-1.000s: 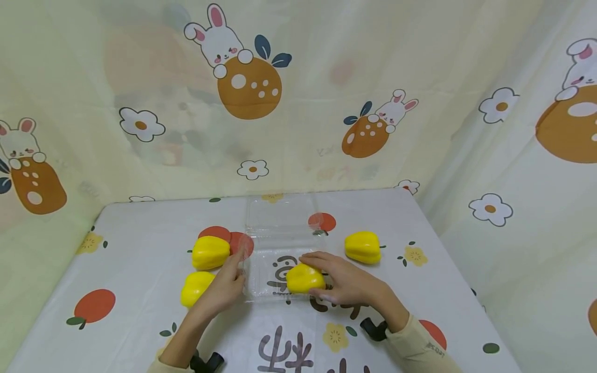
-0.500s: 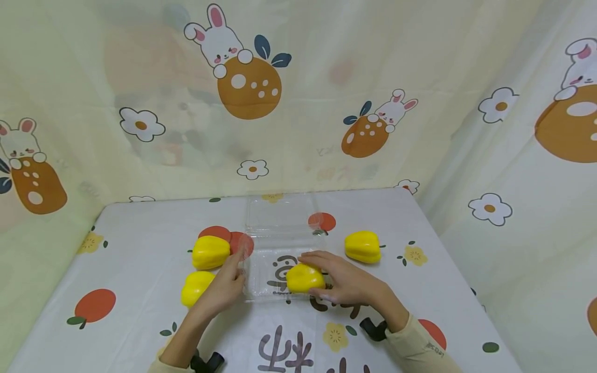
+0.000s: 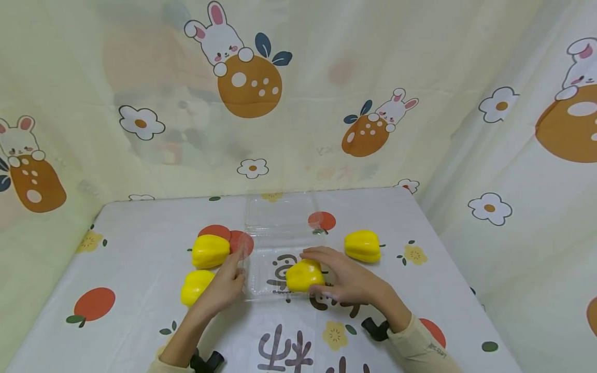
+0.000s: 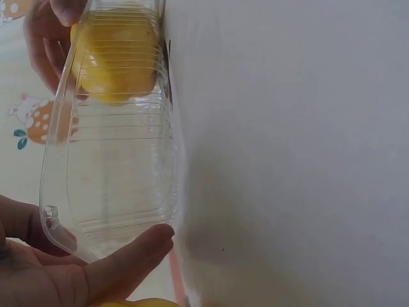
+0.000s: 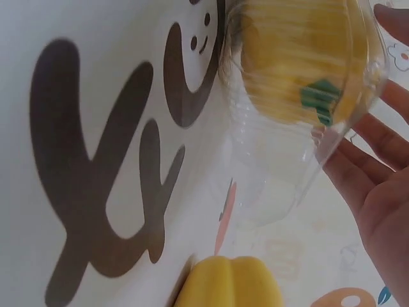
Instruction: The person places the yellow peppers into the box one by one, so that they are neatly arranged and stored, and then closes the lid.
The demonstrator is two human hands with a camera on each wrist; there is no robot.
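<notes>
A clear plastic clamshell box [image 3: 261,290] lies in the middle of the table, its lid [image 3: 280,213] folded back to the far side. My left hand [image 3: 224,285] pinches the box's left end; in the left wrist view the thumb [image 4: 137,256] presses the outside of the wall. Inside the right half of the box sits a yellow bell pepper [image 3: 300,277], its green stem [image 5: 321,99] toward my right hand [image 3: 350,274]. That hand holds the pepper from the right, fingers on the far side and thumb on the near side.
Two yellow bell peppers, one farther back [image 3: 210,251] and one nearer [image 3: 195,287], lie left of the box, the nearer partly behind my left hand. Another pepper [image 3: 363,246] lies at the back right. A printed cloth [image 3: 140,321] covers the table; patterned curtains [image 3: 298,140] stand around it.
My right hand and the pepper in the box have shifted up very slightly. The left hand, the box and the other peppers stay in place.
</notes>
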